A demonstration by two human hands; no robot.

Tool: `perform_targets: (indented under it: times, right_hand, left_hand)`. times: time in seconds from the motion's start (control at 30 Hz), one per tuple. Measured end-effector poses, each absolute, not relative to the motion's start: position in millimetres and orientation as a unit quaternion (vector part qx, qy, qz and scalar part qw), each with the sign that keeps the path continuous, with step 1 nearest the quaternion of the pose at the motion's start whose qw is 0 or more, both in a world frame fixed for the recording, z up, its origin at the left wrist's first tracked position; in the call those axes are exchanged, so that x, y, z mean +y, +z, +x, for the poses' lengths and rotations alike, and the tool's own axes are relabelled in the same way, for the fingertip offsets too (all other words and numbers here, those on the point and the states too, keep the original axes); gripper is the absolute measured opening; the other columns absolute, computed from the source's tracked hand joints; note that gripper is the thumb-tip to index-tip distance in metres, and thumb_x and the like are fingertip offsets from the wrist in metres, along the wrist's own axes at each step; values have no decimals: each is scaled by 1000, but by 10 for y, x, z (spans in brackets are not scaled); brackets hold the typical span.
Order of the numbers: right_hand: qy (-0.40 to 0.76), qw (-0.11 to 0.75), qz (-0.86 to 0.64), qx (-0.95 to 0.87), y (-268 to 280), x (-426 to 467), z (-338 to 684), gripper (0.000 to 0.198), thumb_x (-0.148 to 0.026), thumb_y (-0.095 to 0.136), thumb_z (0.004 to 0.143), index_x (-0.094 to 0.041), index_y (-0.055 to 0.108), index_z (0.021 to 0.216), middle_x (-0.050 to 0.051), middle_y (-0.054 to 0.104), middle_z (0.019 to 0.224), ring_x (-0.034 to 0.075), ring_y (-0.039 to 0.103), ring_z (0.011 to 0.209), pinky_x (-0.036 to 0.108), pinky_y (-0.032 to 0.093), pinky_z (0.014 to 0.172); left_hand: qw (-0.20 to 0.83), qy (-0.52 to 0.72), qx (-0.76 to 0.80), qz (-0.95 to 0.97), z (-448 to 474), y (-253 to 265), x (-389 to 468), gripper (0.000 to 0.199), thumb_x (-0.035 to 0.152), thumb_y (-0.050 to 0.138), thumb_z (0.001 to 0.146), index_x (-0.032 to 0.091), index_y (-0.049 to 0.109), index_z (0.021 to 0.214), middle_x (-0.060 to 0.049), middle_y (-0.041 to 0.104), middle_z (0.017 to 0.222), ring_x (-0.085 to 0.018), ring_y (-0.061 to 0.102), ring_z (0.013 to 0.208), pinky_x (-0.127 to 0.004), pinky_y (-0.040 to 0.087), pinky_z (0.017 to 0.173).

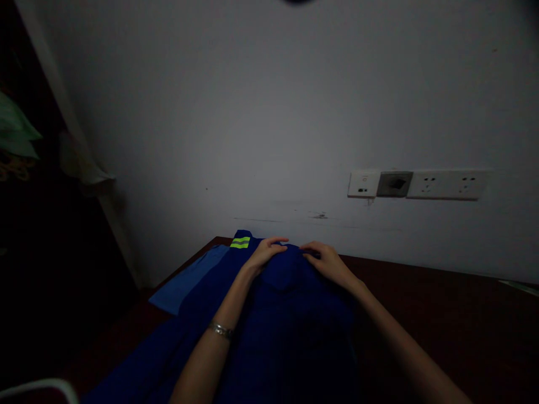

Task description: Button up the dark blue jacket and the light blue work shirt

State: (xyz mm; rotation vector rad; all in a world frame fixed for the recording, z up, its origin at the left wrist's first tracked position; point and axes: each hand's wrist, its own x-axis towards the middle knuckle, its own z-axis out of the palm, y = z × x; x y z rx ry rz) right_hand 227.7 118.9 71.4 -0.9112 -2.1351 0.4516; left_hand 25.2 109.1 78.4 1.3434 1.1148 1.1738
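head view: near far edge of surface (421,292), handle blue garment (284,272) evenly, with left hand (263,254) spread, right hand (329,262) curled, pinch unclear.

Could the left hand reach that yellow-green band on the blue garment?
Probably yes: the left hand is near the yellow-green band, and only the blue garment seems to lie between them.

Over there the garment (282,272) lies on the desk (400,297), wall (252,112) behind it, sockets (427,184) up to the right.
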Motion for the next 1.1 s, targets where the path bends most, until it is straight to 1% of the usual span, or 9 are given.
perform_targets:
  times: [0.13,0.33,0.43,0.5,0.63,0.8,0.9,0.97,1.1]
  right_hand:
    - [140,409,-345,-833,918,960,2241,34,-31,51,80,-20,57,111,8,59,110,20,54,103,38,42,92]
    - [112,370,-320,-865,970,588,2073,77,-45,64,67,-20,35,133,12,39,135,26,38,123,44,33,101]
    - [103,413,-338,-840,1001,558,2084,54,-37,55,77,-20,45,127,11,50,127,25,47,115,41,37,96]
    - [134,445,-343,-816,1048,590,2149,33,-33,46,82,-20,58,111,7,63,106,21,58,95,35,44,85]
    - [255,491,-363,-750,1111,711,2330,27,-37,48,80,-15,64,78,2,64,71,15,58,66,26,47,63]
    - [519,466,-319,-642,1121,786,2505,29,-38,60,71,-15,65,87,4,67,78,15,62,69,27,49,69]
    - [595,425,-280,-622,1156,738,2581,30,-34,63,70,-16,65,93,5,68,84,15,63,74,29,48,76]
    - [615,405,-261,-624,1177,710,2627,30,-31,64,70,-16,65,96,6,68,86,15,63,76,29,47,78]
    - [605,383,-279,-639,1193,722,2714,35,-31,65,68,-13,64,98,7,68,85,15,62,73,29,47,74]
  left_hand:
    - [439,555,497,501,366,956,1018,36,14,64,62,12,63,98,1,60,58,-9,52,51,-19,39,51]
    - [412,655,444,452,550,1029,902,34,17,63,63,13,61,96,4,54,54,-7,50,50,-17,36,47]
    - [441,641,415,473,625,1103,805,35,23,60,67,16,60,101,4,55,58,-6,50,50,-14,31,43]
    - [471,621,398,484,660,1155,750,35,26,58,70,18,58,105,2,57,63,-6,50,50,-13,30,41]
    - [518,578,370,510,685,1199,715,37,30,54,74,18,55,109,-2,60,75,-9,57,59,-14,39,46]
    - [384,589,396,590,655,1137,790,39,22,65,66,15,59,104,-9,63,96,-16,59,85,-22,48,65]
    - [353,563,358,656,632,1103,806,44,16,69,61,18,62,104,-8,59,113,-19,53,104,-25,43,84]
    - [401,521,330,678,622,1098,788,36,19,68,64,16,65,99,-8,62,109,-20,55,102,-28,42,88]
    - [472,475,328,667,625,1111,736,26,27,70,63,10,68,83,-8,69,84,-17,62,77,-29,45,78]
